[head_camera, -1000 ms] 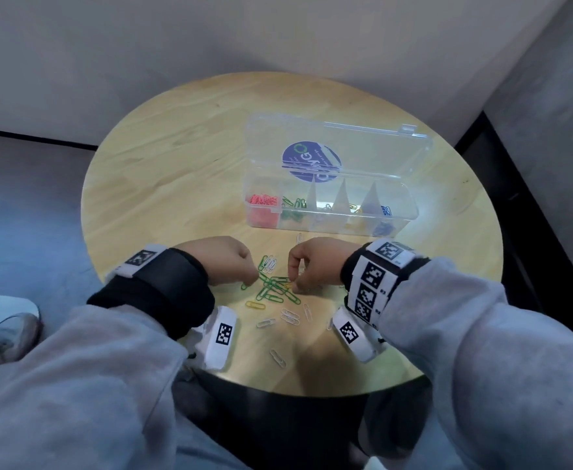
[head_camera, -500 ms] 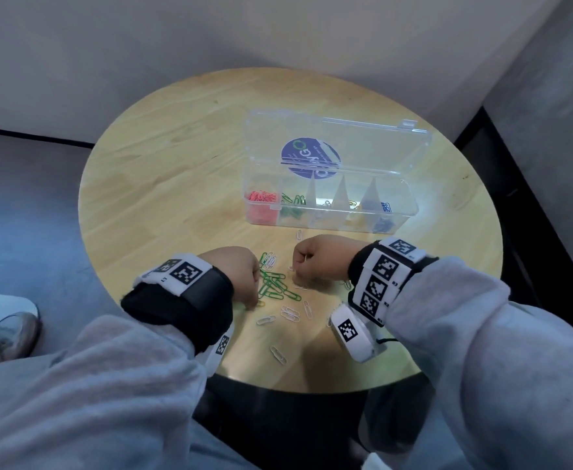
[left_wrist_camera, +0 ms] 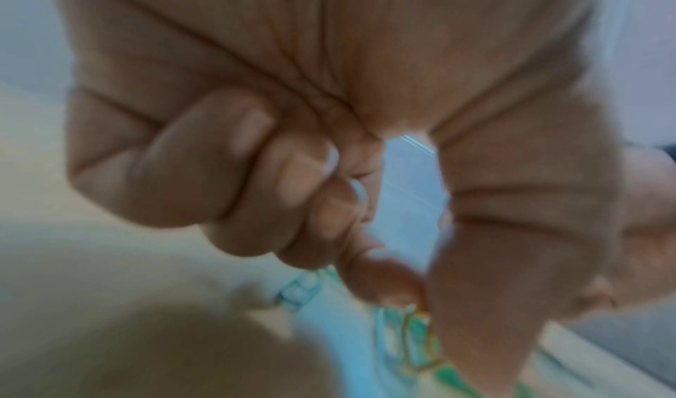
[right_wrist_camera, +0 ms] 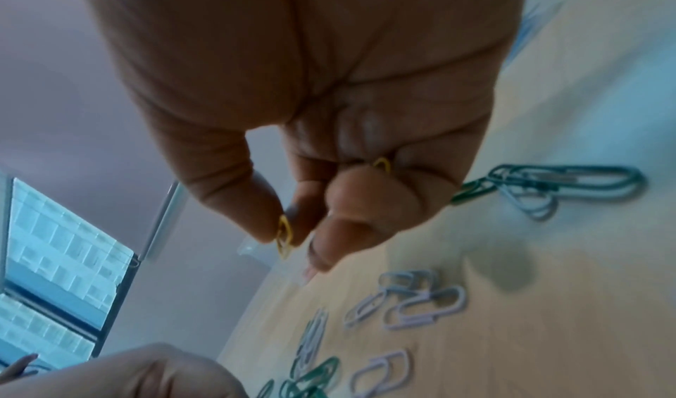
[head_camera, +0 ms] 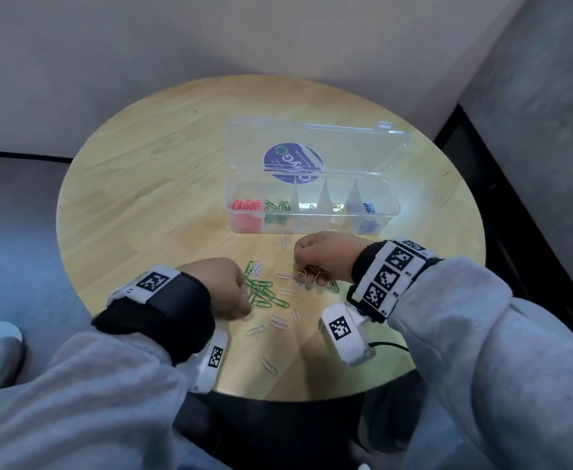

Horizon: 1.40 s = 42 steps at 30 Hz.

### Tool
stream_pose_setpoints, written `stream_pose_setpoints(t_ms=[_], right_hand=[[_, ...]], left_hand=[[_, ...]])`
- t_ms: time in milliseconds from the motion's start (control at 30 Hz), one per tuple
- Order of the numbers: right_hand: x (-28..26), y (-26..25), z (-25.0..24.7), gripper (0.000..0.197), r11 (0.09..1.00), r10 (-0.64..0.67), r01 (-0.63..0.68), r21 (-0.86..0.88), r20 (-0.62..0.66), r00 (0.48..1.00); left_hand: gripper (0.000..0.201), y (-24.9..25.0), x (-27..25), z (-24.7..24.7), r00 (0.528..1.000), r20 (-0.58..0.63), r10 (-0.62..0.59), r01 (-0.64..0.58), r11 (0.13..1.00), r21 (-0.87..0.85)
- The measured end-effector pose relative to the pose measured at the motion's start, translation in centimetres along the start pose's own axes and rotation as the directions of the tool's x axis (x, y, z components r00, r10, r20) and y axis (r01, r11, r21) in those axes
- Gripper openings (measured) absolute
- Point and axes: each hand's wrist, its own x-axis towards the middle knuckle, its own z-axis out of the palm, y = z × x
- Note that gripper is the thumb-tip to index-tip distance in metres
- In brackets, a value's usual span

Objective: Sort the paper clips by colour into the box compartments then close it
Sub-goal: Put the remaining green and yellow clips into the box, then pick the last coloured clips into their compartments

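The right hand [head_camera: 325, 257] hovers just above the round wooden table [head_camera: 142, 184], its grip pinching yellow paper clips [right_wrist_camera: 284, 235] between thumb and fingertips; the left hand [head_camera: 222, 286] is curled at the edge of the green paper clips [head_camera: 263, 295], thumb and forefinger closing on them; white paper clips [head_camera: 278, 322] lie scattered near both hands; the clear box [head_camera: 312, 212] stands open beyond them, pink, green and blue clips already in its compartments.

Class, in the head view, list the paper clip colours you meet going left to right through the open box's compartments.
Pink clips → green clips → yellow clips → blue clips; the middle compartment's clips are too faint to name.
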Motion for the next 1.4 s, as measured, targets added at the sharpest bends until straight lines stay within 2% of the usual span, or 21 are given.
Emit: stream_pose_setpoints(t_ms=[167, 367, 467, 567, 667, 800, 867, 933, 1033, 1133, 1300, 1400], right_hand=[[-0.2, 0.4, -0.6, 0.026, 0.979, -0.015, 0.027, 0.203, -0.061, 0.998], [-1.0, 1.1, -1.9, 0.031, 0.933, -0.048, 0.071, 0.353, -0.075, 0.996], [-1.6, 1.9, -2.8, 0.027, 0.897, -0.046, 0.08, 0.434, -0.089, 0.995], [-2.4, 3.1, -4.1, 0.02, 0.839, -0.019, 0.061, 0.54, -0.083, 0.996], [-3.0, 3.8, -5.6, 0.024, 0.781, -0.016, 0.04, 0.623, -0.044, 0.999], [-3.2, 3.0, -7.9, 0.031, 0.631, -0.091, 0.097, 0.77, -0.051, 0.995], [-3.0, 2.5, -9.2, 0.03, 0.561, -0.099, 0.132, 0.817, -0.092, 0.991], [-2.7, 2.2, -10.2, 0.03, 0.534, -0.083, 0.16, 0.83, -0.137, 0.987], [-1.8, 1.9, -11.1, 0.026, 0.527, -0.068, 0.179, 0.831, -0.169, 0.983], [-1.0, 1.5, -11.5, 0.024, 0.544, -0.061, 0.185, 0.818, -0.182, 0.981], [0.2, 0.8, -12.1, 0.02, 0.57, -0.062, 0.188, 0.8, -0.187, 0.98], [0.5, 0.8, -12.5, 0.019, 0.54, -0.077, 0.183, 0.821, -0.168, 0.983]], left_hand=[[0.017, 0.0, -0.1, -1.7, 0.996, 0.019, 0.091, -0.085, 0.975, -0.205], [0.033, 1.1, 0.5, -3.2, 0.991, -0.089, 0.104, -0.136, 0.827, -0.546], [0.031, 2.3, 0.8, -3.5, 0.99, -0.092, 0.111, -0.143, 0.695, -0.705], [0.027, 3.5, 1.1, -3.7, 0.995, -0.085, 0.06, -0.105, 0.554, -0.826], [0.025, 4.4, 1.5, -4.0, 0.996, -0.087, 0.007, -0.083, 0.374, -0.924], [0.023, 5.4, 1.8, -4.4, 0.995, -0.099, 0.008, -0.099, 0.149, -0.984], [0.025, 5.9, 1.9, -4.7, 0.993, -0.111, 0.037, -0.113, 0.065, -0.991], [0.031, 6.4, 2.0, -5.0, 0.993, -0.109, 0.053, -0.11, 0.01, -0.994], [0.038, 7.6, 2.4, -5.6, 0.992, -0.116, 0.057, -0.115, -0.013, -0.993], [0.041, 9.3, 3.1, -6.1, 0.989, -0.124, 0.086, -0.125, 0.009, -0.992], [0.043, 12.7, 4.9, -6.2, 0.991, -0.092, 0.096, -0.105, 0.144, -0.984], [0.045, 14.7, 5.8, -6.2, 0.991, -0.081, 0.111, -0.099, 0.175, -0.98]])
